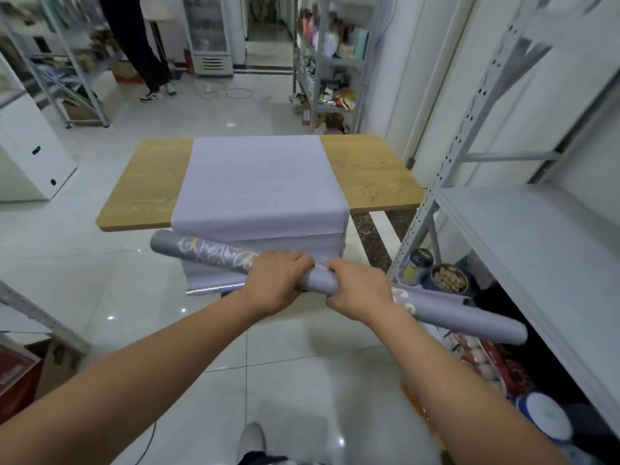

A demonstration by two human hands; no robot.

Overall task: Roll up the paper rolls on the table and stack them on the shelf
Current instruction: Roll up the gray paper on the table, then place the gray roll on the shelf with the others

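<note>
A long lavender-grey paper roll [469, 318] with a pale swirl pattern hangs in the air below the near edge of the wooden table [369, 169], running from upper left to lower right. My left hand [275, 283] and my right hand [360, 290] grip it side by side near its middle, fingers curled over it. Its unrolled sheet [258, 186] lies flat across the table's middle and drapes over the near edge down to the roll. The white metal shelf [536, 236] stands at the right, its board bare.
Under the shelf sit a tin [417, 266], a bowl of brown pieces [448, 278] and packets. A person's legs [147, 55] stand at the back left. More racks with goods line the back and left; glossy tiled floor surrounds the table.
</note>
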